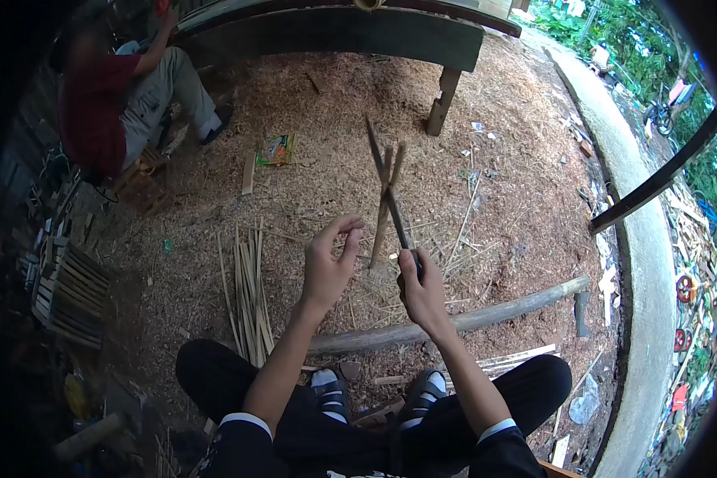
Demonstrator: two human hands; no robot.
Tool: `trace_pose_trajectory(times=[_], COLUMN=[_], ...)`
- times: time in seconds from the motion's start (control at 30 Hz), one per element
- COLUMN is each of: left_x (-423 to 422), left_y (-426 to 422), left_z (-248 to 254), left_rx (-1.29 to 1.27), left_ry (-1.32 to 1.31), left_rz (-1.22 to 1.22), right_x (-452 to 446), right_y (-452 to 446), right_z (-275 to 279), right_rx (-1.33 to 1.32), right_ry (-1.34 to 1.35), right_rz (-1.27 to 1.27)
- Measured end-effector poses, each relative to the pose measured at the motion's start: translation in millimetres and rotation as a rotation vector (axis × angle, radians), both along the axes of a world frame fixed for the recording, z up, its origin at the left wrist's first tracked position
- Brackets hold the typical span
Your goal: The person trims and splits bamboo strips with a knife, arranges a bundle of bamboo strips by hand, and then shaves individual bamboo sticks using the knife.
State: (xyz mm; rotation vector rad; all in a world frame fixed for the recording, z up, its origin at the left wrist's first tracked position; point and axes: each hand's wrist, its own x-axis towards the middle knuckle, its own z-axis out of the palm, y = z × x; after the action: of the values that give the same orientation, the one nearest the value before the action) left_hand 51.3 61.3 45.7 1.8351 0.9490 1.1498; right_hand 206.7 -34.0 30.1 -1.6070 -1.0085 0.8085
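Your right hand [422, 291] wrapped round handle of long, narrow, dark metal knife [398, 215], blade slanting up past forked brown wooden stake [380, 227] — contact unclear. Stake stands in shavings-strewn brown ground [319, 191]. Your left hand [332, 259] close by, fingers curled; cannot tell if pinching anything. Glancing blade could nick those fingers; sideways push could tip stake — footing looks slight.

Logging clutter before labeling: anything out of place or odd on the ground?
Yes: a colourful packet lies on the wood shavings beyond the left hand, and a crumpled clear plastic piece lies at lower right. Both look like litter, not wood.
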Motion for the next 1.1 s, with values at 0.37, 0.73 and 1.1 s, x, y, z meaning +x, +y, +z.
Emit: trace_pose_trajectory(times=[0.37, 0.73, 1.1], left_x=[2, -7, -3], left_y=[3, 1, 6], left_z=[0, 2, -2], left_rx=[0.008, 0.006, 0.052], left_ry=[-0.125, -0.097, -0.067], left_rz=[0.005, -0.006, 0.033], right_x=[-16, -6, -8], right_y=[-17, 0, -2], right_z=[27, 2, -36], right_rx=[0.100, 0.072, 0.098], right_ry=[-0.238, -0.289, -0.357], right_rz=[-0.029, 0.018, -0.040])
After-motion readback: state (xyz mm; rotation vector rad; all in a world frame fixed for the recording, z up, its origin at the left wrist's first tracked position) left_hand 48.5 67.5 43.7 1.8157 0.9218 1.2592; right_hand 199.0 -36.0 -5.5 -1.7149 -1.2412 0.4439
